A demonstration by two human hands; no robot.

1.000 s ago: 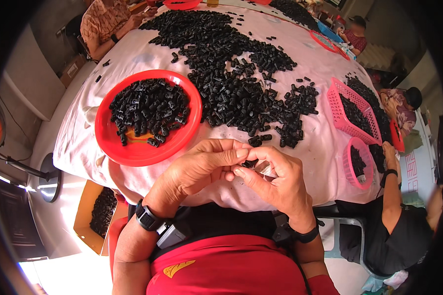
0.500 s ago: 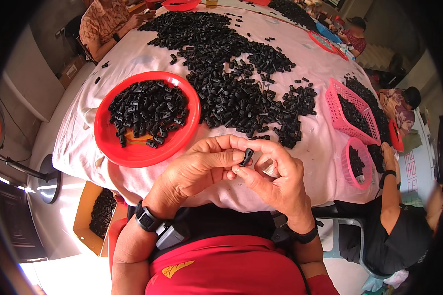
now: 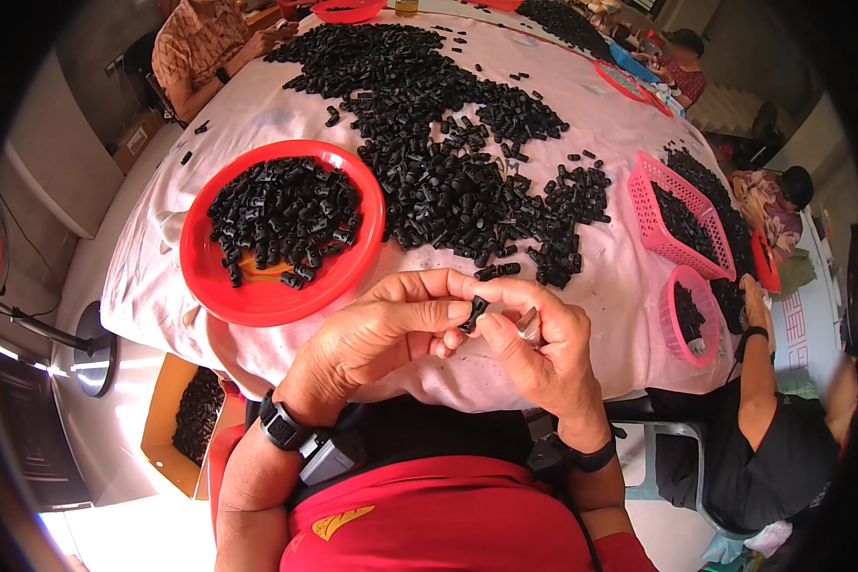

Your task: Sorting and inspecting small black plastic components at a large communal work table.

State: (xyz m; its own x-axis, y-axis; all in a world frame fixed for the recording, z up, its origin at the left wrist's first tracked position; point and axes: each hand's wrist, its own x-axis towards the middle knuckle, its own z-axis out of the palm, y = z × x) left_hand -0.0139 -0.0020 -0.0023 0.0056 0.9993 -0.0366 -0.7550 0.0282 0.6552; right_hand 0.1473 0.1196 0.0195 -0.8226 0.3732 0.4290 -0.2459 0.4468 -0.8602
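Observation:
Close over the table's near edge, my left hand [image 3: 386,324] pinches a small black plastic part [image 3: 473,314] between thumb and forefinger. The part is short, with a narrowed waist, and is held tilted. My right hand [image 3: 541,355] meets it from the other side, its thumb tip right beside the part. Inside the curled right fingers sits a small shiny silvery piece [image 3: 528,324], mostly covered, so its kind cannot be made out. Beyond my hands lies a large heap of similar black parts [image 3: 448,181]. A red round tray [image 3: 257,303] at the left holds many more.
Pink baskets [image 3: 643,205] with black parts stand at the right. A pale pink cloth [image 3: 601,315] covers the table. At the lower left, a cardboard box [image 3: 167,410] with black parts is on the floor. People sit around, one in black [image 3: 782,458] close at my right.
The black part has turned between my left fingers. My right thumb has shifted slightly, and the silvery piece has tilted more upright in the right hand.

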